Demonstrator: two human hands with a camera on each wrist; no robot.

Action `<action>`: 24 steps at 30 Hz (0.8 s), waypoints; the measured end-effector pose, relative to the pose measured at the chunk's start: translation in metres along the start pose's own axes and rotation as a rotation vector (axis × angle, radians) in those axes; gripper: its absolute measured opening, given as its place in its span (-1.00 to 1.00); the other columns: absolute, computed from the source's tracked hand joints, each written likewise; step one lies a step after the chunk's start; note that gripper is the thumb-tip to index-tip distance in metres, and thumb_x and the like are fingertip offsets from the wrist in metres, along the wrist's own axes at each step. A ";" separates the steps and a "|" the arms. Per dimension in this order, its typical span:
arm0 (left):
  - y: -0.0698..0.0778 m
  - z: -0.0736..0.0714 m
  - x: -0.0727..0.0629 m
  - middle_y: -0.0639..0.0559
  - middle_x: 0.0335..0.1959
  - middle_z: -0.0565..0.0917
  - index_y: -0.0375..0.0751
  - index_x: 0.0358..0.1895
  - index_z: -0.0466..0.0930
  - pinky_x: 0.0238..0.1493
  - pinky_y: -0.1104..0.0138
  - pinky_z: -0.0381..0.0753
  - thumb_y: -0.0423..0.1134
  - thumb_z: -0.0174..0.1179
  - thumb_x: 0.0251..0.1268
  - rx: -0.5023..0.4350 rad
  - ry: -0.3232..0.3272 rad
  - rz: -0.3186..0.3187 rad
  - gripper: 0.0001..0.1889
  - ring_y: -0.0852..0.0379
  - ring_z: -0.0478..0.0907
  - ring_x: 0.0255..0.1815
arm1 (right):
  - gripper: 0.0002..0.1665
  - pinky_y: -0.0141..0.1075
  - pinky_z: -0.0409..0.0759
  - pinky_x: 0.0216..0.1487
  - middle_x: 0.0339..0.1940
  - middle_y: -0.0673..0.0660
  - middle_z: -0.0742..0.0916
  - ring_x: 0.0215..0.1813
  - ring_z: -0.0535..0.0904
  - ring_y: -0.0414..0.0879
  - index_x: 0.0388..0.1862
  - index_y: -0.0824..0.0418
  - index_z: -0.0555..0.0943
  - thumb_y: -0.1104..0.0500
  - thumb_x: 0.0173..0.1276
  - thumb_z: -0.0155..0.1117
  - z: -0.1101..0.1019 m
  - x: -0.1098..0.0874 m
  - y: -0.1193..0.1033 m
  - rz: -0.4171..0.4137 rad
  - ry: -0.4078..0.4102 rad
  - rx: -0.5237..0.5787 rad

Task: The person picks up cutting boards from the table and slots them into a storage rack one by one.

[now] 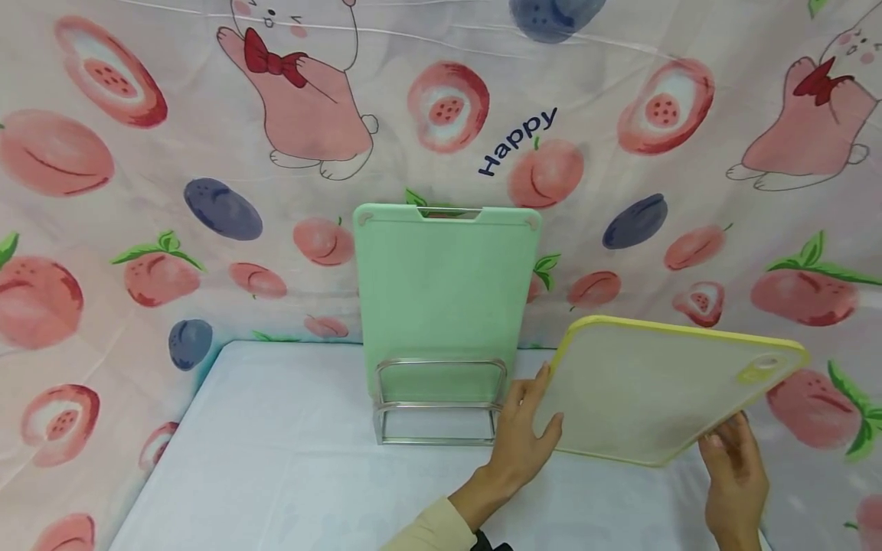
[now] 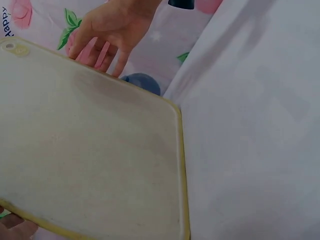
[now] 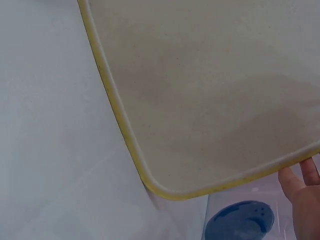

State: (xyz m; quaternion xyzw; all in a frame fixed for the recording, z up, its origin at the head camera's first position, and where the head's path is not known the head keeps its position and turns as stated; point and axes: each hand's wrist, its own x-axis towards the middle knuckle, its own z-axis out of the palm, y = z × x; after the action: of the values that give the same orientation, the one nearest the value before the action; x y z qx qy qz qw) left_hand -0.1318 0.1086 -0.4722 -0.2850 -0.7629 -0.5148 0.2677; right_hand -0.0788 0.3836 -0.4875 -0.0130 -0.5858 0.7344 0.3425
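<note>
A pale cutting board [image 1: 641, 390] with a yellow rim is tilted above the right part of the table, and both hands hold it. My left hand [image 1: 520, 440] grips its left edge, thumb across the front face and fingers along the rim. On the lower right edge my right hand [image 1: 737, 478] pinches the rim; in the left wrist view this right hand [image 2: 117, 30] has its fingertips at the edge. A finger hole with a yellow patch marks the board's upper right corner. Left of it, a green cutting board [image 1: 444, 298] stands upright in a metal wire rack [image 1: 441, 441].
White cloth covers the table [image 1: 276, 444]. Behind and beside it hangs a fruit-and-rabbit printed curtain [image 1: 406, 176]. The rack's front wire loops stand close to my left hand.
</note>
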 end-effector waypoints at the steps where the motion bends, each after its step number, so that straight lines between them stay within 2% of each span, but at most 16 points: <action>1: 0.000 -0.001 0.000 -0.13 0.01 0.40 -0.31 0.45 0.14 0.01 0.33 0.47 -0.38 0.33 0.13 -0.003 -0.012 0.002 -0.19 0.06 0.43 0.01 | -0.41 -0.45 0.47 0.02 0.06 0.16 0.61 0.08 0.53 -0.14 0.41 0.42 0.24 0.56 0.40 -0.10 0.000 0.000 0.000 -0.013 -0.012 0.026; 4: 0.000 -0.004 0.004 -0.14 -0.02 0.37 -0.36 0.46 0.07 0.00 0.35 0.44 -0.34 0.33 0.13 -0.015 -0.060 0.014 -0.15 0.06 0.39 -0.03 | -0.43 -0.38 0.47 0.04 0.07 0.23 0.58 0.12 0.55 -0.10 0.42 0.47 0.18 0.57 0.43 -0.18 0.003 0.002 0.000 -0.040 -0.053 0.153; 7: 0.000 -0.007 0.008 -0.14 -0.05 0.36 -0.35 0.48 0.02 -0.01 0.37 0.40 -0.33 0.33 0.14 -0.058 -0.100 0.000 -0.13 0.07 0.35 -0.06 | -0.45 -0.33 0.47 0.05 0.09 0.28 0.54 0.15 0.55 -0.06 0.41 0.51 0.15 0.55 0.44 -0.22 0.006 0.004 -0.001 -0.045 -0.083 0.225; 10: 0.000 -0.009 0.010 -0.12 -0.08 0.36 -0.31 0.48 0.04 -0.03 0.40 0.37 -0.33 0.32 0.15 -0.089 -0.121 -0.011 -0.14 0.10 0.33 -0.09 | -0.47 -0.36 0.47 0.07 0.09 0.26 0.53 0.14 0.54 -0.07 0.40 0.52 0.17 0.51 0.47 -0.20 0.008 0.006 -0.005 -0.015 -0.067 0.196; 15: 0.001 -0.011 0.016 -0.11 -0.13 0.37 -0.32 0.46 0.10 -0.11 0.49 0.32 -0.32 0.31 0.16 -0.098 -0.144 0.036 -0.19 0.13 0.31 -0.16 | -0.50 -0.37 0.39 0.17 0.06 0.22 0.50 0.09 0.49 -0.08 0.40 0.46 0.24 0.41 0.51 -0.15 0.010 0.008 -0.012 0.082 0.011 0.104; 19: 0.000 -0.013 0.021 -0.12 -0.16 0.35 -0.34 0.46 0.08 -0.15 0.53 0.29 -0.34 0.33 0.14 -0.093 -0.142 0.085 -0.17 0.12 0.28 -0.19 | -0.50 -0.33 0.41 0.17 0.06 0.23 0.52 0.07 0.49 -0.06 0.40 0.44 0.24 0.40 0.52 -0.16 0.012 0.007 -0.012 0.100 0.041 0.149; 24: -0.002 -0.018 0.026 -0.14 -0.13 0.35 -0.23 0.51 -0.01 -0.11 0.51 0.32 -0.35 0.34 0.12 -0.083 -0.114 0.129 -0.09 0.12 0.30 -0.16 | -0.51 -0.37 0.45 0.12 0.06 0.26 0.52 0.07 0.51 -0.05 0.40 0.47 0.23 0.42 0.52 -0.18 0.019 0.007 -0.011 0.053 0.022 0.231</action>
State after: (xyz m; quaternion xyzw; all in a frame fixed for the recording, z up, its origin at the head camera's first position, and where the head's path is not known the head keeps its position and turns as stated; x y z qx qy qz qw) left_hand -0.1486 0.0953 -0.4494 -0.3732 -0.7349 -0.5107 0.2445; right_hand -0.0866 0.3721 -0.4697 0.0028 -0.4926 0.8058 0.3286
